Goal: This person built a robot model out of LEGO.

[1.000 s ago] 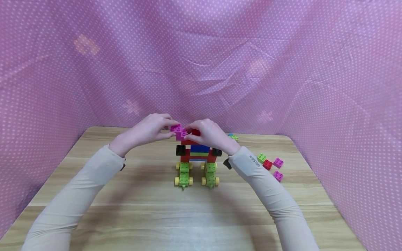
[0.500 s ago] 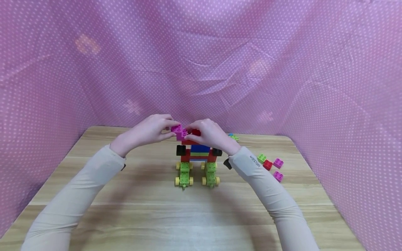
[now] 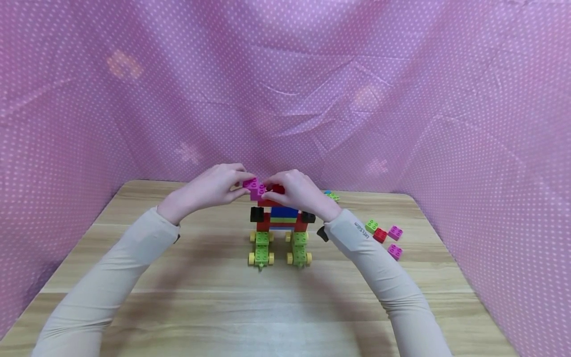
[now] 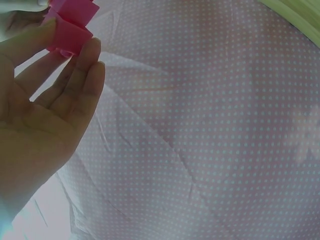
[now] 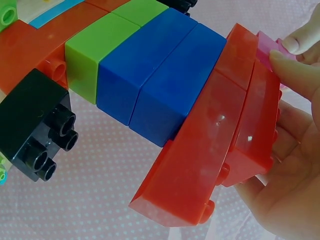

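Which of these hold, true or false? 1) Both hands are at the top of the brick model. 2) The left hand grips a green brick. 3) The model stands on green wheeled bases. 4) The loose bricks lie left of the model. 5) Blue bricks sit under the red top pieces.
1) True: the left hand and right hand meet at the top of the brick model.
2) False: its fingers pinch a magenta brick.
3) True: two green wheeled bases.
4) False: the loose bricks lie to its right.
5) True: blue bricks under the red top pieces.
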Demonstrator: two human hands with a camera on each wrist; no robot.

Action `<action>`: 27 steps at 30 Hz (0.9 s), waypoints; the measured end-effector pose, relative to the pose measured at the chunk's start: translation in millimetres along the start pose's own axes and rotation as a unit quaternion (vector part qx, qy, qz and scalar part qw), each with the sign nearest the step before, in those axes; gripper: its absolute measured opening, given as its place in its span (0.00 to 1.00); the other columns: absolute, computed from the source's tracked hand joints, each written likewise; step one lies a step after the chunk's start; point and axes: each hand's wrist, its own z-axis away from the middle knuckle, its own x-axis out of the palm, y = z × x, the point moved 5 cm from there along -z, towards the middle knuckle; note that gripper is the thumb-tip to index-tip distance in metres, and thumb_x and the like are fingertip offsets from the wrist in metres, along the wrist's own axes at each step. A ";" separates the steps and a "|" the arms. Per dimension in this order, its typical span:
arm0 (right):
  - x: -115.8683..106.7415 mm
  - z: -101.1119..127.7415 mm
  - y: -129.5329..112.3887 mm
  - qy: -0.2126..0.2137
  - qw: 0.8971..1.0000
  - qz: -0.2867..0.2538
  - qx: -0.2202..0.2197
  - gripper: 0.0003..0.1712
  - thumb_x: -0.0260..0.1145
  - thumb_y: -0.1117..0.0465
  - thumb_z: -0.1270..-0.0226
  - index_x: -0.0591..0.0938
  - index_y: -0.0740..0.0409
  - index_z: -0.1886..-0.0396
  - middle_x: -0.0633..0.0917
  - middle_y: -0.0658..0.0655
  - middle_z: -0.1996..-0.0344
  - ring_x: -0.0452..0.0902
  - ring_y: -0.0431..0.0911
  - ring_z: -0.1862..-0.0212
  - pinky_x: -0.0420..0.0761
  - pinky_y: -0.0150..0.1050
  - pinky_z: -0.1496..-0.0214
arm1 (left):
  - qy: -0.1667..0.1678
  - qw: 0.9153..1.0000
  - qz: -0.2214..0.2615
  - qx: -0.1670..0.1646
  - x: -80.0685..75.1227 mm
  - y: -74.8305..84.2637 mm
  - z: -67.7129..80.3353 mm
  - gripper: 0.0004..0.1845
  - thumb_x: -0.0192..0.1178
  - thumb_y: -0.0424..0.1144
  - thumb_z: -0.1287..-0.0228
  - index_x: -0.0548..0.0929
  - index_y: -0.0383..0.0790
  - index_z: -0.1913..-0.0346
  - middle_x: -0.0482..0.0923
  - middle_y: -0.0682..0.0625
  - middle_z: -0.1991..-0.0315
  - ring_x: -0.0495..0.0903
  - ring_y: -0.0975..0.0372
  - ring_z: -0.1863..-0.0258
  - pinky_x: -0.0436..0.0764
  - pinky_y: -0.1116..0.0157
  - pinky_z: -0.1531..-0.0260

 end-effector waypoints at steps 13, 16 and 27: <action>0.2 0.2 0.1 -0.001 1.000 0.008 0.004 0.19 0.67 0.48 0.32 0.87 0.53 0.48 0.90 0.50 0.59 0.74 0.38 0.74 0.75 0.26 0.73 | 0.007 1.000 0.021 -0.011 4.8 -5.8 2.3 0.20 0.66 0.36 0.36 0.82 0.36 0.41 0.83 0.44 0.56 0.79 0.59 0.64 0.84 0.62 0.62; 0.4 1.4 -0.2 0.000 1.000 0.006 0.001 0.19 0.67 0.49 0.31 0.86 0.53 0.48 0.90 0.50 0.58 0.76 0.38 0.73 0.77 0.26 0.71 | 0.009 0.999 0.048 -0.023 7.7 -9.7 3.7 0.20 0.65 0.38 0.35 0.81 0.38 0.40 0.83 0.45 0.54 0.80 0.58 0.60 0.84 0.60 0.59; -4.0 7.8 -1.0 0.029 1.000 -0.003 -0.012 0.18 0.67 0.51 0.31 0.85 0.55 0.47 0.89 0.54 0.52 0.85 0.43 0.59 0.86 0.33 0.54 | 0.016 0.985 0.162 -0.054 22.1 -19.5 5.9 0.34 0.69 0.39 0.38 0.69 0.35 0.31 0.81 0.42 0.45 0.83 0.51 0.47 0.85 0.53 0.46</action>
